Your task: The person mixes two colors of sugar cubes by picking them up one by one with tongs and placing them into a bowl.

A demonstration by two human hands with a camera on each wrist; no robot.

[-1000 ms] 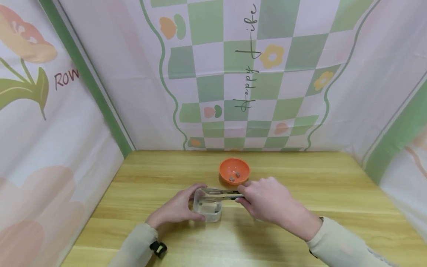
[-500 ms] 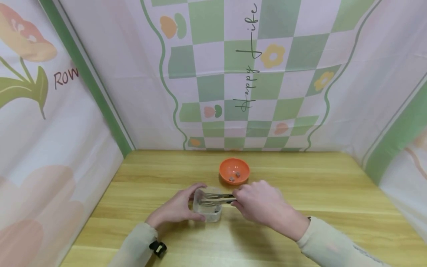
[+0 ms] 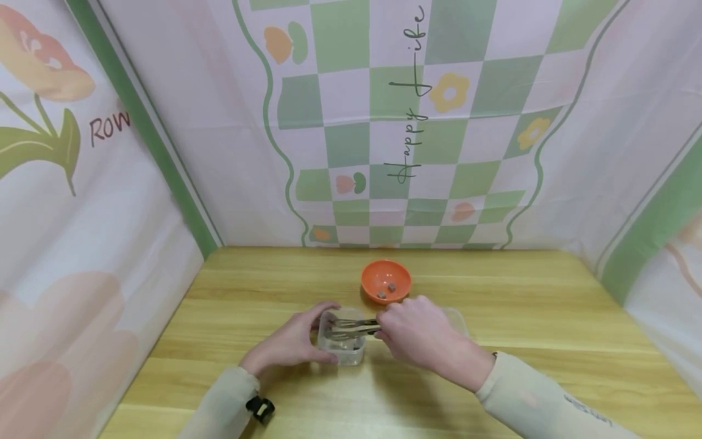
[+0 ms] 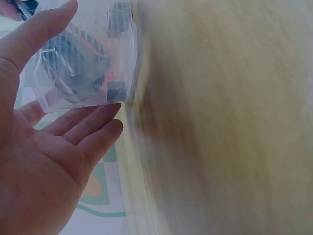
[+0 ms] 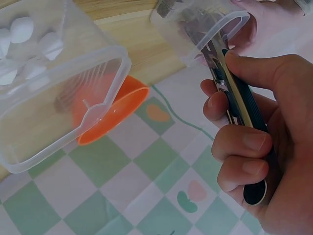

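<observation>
In the head view, my left hand (image 3: pixel 290 342) holds a small clear plastic container (image 3: pixel 348 356), thumb on the near side and fingers round the far side. My right hand (image 3: pixel 419 335) grips metal tongs (image 3: pixel 351 329) with dark handles, and their ends reach down inside that container. Through its wall in the left wrist view, small dark grey cubes (image 4: pixel 116 90) show at the bottom. Whether the tongs pinch a cube is unclear. Beyond the hands stands an orange bowl (image 3: pixel 386 268), with two grey cubes (image 3: pixel 391 287) in it.
A second, larger clear container (image 3: pixel 456 320) stands partly hidden behind my right hand; white lumps (image 5: pixel 51 45) lie inside it in the right wrist view. The wooden table (image 3: pixel 263 274) meets a patterned cloth wall (image 3: pixel 340 207) at the back.
My right hand has moved left and brought the tongs deeper into the small container. The larger container now shows behind that hand. My left hand has stayed in place.
</observation>
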